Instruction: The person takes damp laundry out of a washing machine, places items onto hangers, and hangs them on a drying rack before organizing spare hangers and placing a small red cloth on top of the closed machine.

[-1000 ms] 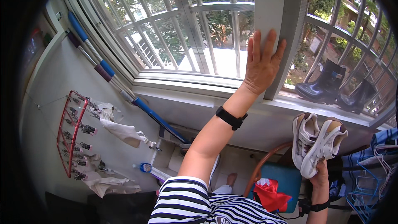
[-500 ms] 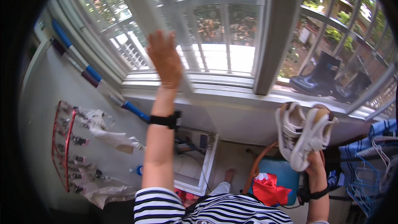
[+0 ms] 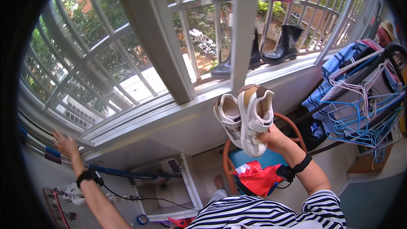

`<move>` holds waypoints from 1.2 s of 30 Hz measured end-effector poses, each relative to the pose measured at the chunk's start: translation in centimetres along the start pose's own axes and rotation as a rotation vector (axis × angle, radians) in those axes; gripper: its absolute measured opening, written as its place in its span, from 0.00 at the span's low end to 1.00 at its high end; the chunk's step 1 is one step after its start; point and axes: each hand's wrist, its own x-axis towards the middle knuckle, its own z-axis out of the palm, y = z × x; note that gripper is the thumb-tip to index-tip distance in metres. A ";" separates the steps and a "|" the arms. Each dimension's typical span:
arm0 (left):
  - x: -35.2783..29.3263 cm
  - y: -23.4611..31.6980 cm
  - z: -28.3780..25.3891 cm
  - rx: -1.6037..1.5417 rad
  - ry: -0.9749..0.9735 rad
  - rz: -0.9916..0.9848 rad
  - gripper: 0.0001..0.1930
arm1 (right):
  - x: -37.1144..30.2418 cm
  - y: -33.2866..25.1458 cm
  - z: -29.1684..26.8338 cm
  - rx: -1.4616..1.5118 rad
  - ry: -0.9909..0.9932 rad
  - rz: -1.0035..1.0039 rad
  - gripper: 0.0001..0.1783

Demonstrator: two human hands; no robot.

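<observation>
At the far left, my left hand (image 3: 65, 144) is stretched out with its fingers apart. It is by the lower left corner of the window frame (image 3: 140, 108); whether it touches the frame I cannot tell. It holds nothing. My right hand (image 3: 274, 138) is closed on a pair of white sneakers (image 3: 253, 121) with tan and brown heels. The sneakers are held up side by side, toes down, in front of the wall below the sill. My right fingers are partly hidden behind the nearer shoe.
Black boots (image 3: 283, 44) stand outside on the ledge by metal bars. Below the sneakers is an orange-armed chair (image 3: 229, 165) with a red cloth (image 3: 256, 178). Blue and pink hangers (image 3: 364, 123) crowd the right. A blue pole (image 3: 110, 172) and a red clip rack (image 3: 59, 208) are at left.
My left hand has left the upright window frame and moved down to the far left. The sneakers stay in my right hand. The view has turned, and a narrow upright now crosses the boots.
</observation>
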 end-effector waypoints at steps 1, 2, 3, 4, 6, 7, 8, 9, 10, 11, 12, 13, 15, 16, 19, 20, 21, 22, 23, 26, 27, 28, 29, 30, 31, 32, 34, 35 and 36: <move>0.4 -2.2 0.4 -0.129 0.216 0.081 0.30 | 0.1 0.1 0.2 0.031 -0.001 -0.003 0.30; -1.1 3.0 -2.0 -0.373 0.252 0.103 0.28 | -0.3 0.0 -0.3 0.036 0.049 -0.013 0.29; -2.3 6.6 -5.0 -0.528 0.271 0.142 0.26 | -0.6 0.3 -0.9 0.041 0.092 -0.018 0.29; -4.0 10.2 -7.3 -0.689 0.283 0.177 0.24 | -0.7 0.4 -1.2 0.070 0.113 -0.058 0.29; -9.2 17.3 -10.8 -1.370 -0.264 -0.007 0.20 | -0.6 0.1 -1.2 0.149 0.176 -0.118 0.29; -11.4 21.4 -14.8 -1.616 -0.576 -0.091 0.20 | -0.7 0.0 -1.4 0.186 0.178 -0.154 0.29; -13.4 25.7 -18.8 -1.846 -0.909 -0.177 0.20 | -0.9 -0.1 -2.1 0.196 0.195 -0.175 0.27; -14.7 28.2 -21.7 -1.848 -1.177 -0.025 0.23 | -0.9 -0.4 -1.4 0.222 0.210 -0.167 0.27; -17.0 30.5 -23.6 -2.003 -1.442 -0.070 0.30 | -0.9 -0.7 -0.6 0.247 0.221 -0.158 0.26; -19.2 32.6 -25.2 -2.115 -1.719 -0.197 0.36 | -0.9 -0.6 -0.4 0.252 0.227 -0.156 0.26; -21.3 34.6 -26.4 -2.147 -1.842 -0.223 0.38 | -0.9 -0.6 -0.2 0.258 0.233 -0.154 0.26; -22.9 36.4 -27.6 -2.174 -1.970 -0.246 0.40 | -1.0 -0.5 0.0 0.264 0.247 -0.158 0.26; -24.2 39.3 -31.0 -2.303 -2.056 -0.211 0.38 | -1.7 -0.6 -0.5 0.232 0.275 -0.198 0.26; -24.8 40.6 -32.0 -2.408 -2.036 -0.211 0.37 | -2.1 -0.7 -1.0 0.200 0.308 -0.226 0.26; -26.7 43.3 -32.8 -2.455 -2.042 -0.200 0.32 | -3.5 -2.0 -2.7 0.128 0.335 -0.252 0.25; -27.1 44.2 -33.1 -2.455 -2.039 -0.196 0.32 | -3.8 -2.4 -3.4 0.075 0.354 -0.250 0.25; -27.4 45.1 -33.3 -2.444 -2.051 -0.226 0.32 | -4.0 -2.5 -4.3 0.068 0.379 -0.253 0.26; -27.4 46.0 -33.6 -2.435 -2.059 -0.255 0.31 | -4.2 -2.9 -4.9 0.068 0.374 -0.254 0.26; -27.5 46.8 -34.0 -2.436 -2.049 -0.257 0.31 | -4.5 -3.3 -5.5 0.057 0.415 -0.231 0.26; -27.8 48.8 -34.4 -2.354 -2.012 -0.489 0.31 | -4.4 -4.2 -7.0 0.033 0.446 -0.232 0.27; -27.6 49.6 -34.2 -2.346 -1.905 -0.519 0.30 | -4.1 -4.7 -7.5 0.060 0.454 -0.252 0.27; -27.2 50.3 -34.2 -2.332 -1.801 -0.543 0.30 | -3.8 -5.2 -7.9 0.089 0.464 -0.274 0.27; -26.7 50.8 -33.9 -2.355 -1.767 -0.595 0.28 | -3.1 -5.4 -8.6 0.130 0.508 -0.375 0.28; -26.3 50.9 -33.6 -2.348 -1.756 -0.598 0.28 | -2.6 -5.8 -9.6 0.182 0.533 -0.393 0.27; -25.7 51.1 -33.7 -2.324 -1.747 -0.638 0.28 | -2.2 -6.2 -10.8 0.157 0.587 -0.413 0.26; -25.1 51.3 -33.7 -2.300 -1.740 -0.674 0.28 | -1.6 -6.4 -12.0 0.132 0.643 -0.434 0.26; -24.5 51.5 -32.9 -2.284 -1.769 -0.649 0.26 | -0.1 -6.3 -13.8 0.126 0.693 -0.503 0.23; -24.3 51.8 -32.6 -2.273 -1.763 -0.689 0.26 | 0.7 -6.5 -14.7 0.092 0.763 -0.485 0.21; -24.1 52.3 -32.3 -2.262 -1.758 -0.727 0.26 | 1.7 -6.7 -15.7 0.058 0.835 -0.466 0.19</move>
